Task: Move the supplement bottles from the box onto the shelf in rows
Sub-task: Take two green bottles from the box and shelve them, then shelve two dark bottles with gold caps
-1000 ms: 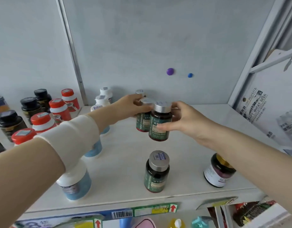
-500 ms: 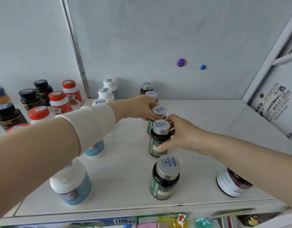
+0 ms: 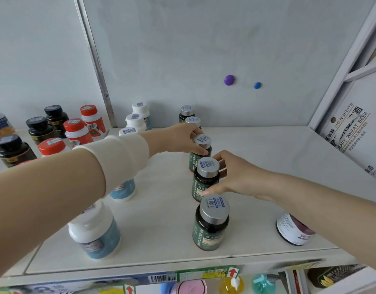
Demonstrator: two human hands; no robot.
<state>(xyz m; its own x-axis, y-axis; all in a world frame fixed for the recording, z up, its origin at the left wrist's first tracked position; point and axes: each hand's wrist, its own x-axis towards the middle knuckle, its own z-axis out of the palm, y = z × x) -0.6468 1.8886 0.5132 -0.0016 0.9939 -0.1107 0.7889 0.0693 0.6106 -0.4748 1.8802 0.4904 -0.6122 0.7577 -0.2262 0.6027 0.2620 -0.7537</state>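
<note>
Right hand point(image 3: 235, 177) fingers curled round silver-capped bottle point(image 3: 205, 179), left hand point(image 3: 182, 139) seemingly pinching rear bottle point(image 3: 200, 153), open shelf point(image 3: 267, 158) rightward

I see a white shelf point(image 3: 257, 166). Down its middle, dark bottles point(image 3: 210, 228) wear green labels and silver caps. Left, white bottles point(image 3: 96, 236) have pale blue labels. Far left are red caps point(image 3: 73, 125) and black caps point(image 3: 37, 122). On the grey wall point(image 3: 182, 49) sit a purple dot point(image 3: 229, 80) and a blue dot point(image 3: 257, 85).

Both arms reach forward, the left forearm sleeved. Left hand point(image 3: 182, 137) — fingers curled round the rear bottle point(image 3: 201, 141) at its cap. Right hand point(image 3: 238, 177) — thumb and fingers grip the near bottle point(image 3: 205, 179).
</note>
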